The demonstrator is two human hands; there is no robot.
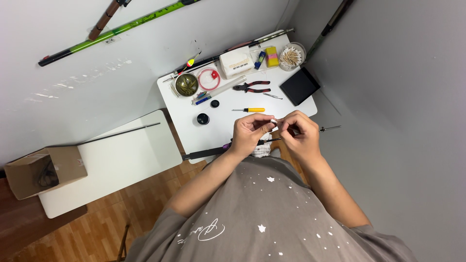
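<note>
Both the left hand [248, 132] and the right hand [302, 133] are pinching a small white piece [274, 121]; beyond them, a round tub [292, 57] is holding cotton swabs.

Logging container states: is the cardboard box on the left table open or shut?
Open. The cardboard box lies tipped on its side on the white table, flaps spread, with something dark showing inside.

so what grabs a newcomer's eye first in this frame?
Both hands meet mid-frame over the white table: left hand and right hand pinch a small white piece between the fingertips. Behind them lie a yellow-handled screwdriver and red-handled pliers. A green rod leans diagonally on the wall, top left.
</note>
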